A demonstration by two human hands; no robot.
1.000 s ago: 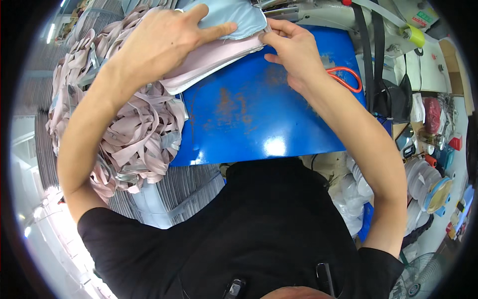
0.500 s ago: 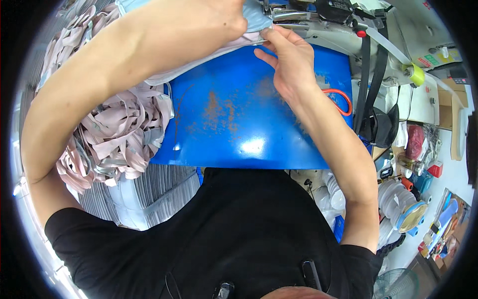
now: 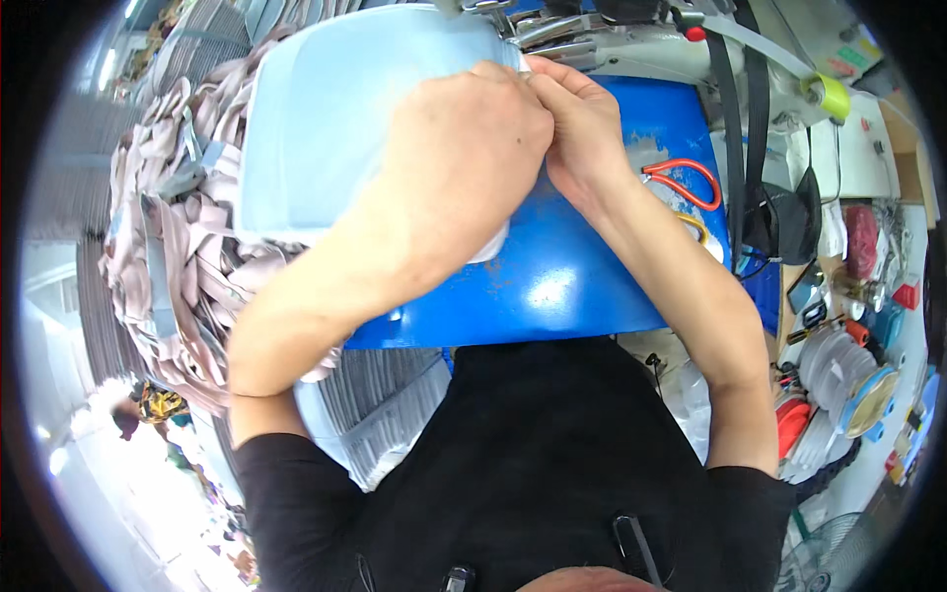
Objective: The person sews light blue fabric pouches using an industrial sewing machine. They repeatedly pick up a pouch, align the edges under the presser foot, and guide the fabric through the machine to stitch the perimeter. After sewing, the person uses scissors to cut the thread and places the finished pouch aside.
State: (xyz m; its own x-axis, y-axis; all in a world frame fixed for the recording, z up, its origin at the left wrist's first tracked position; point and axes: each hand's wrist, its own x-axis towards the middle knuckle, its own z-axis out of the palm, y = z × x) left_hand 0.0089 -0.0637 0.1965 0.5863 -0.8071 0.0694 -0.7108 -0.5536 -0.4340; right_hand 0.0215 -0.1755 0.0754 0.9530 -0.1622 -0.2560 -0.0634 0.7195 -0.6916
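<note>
A light blue fabric piece [image 3: 326,118], its surface spread out at the top centre, reaches to the metal parts of a machine [image 3: 552,39]; a pale layer peeks from beneath it. My left hand [image 3: 473,138] lies over it with fingers curled at its right corner, fingertips mostly hidden. My right hand [image 3: 577,123] pinches that same corner between thumb and fingers, close against my left hand. Both hands are just in front of the machine's metal fittings, above a blue work surface [image 3: 552,276] with scuffed patches.
A tangled heap of pink and grey straps [image 3: 178,276] fills the left. Red-handled scissors [image 3: 681,168] and a yellow-handled tool [image 3: 695,222] lie at right. Black straps [image 3: 755,118], a yellow roll [image 3: 829,99] and assorted supplies [image 3: 838,375] stand beyond. Stacked grey sheets [image 3: 385,395] are below the surface.
My left hand has moved down and rightward to meet my right hand at the corner. The blue fabric has swung over toward me, now showing a broad face and covering most of the pink layer.
</note>
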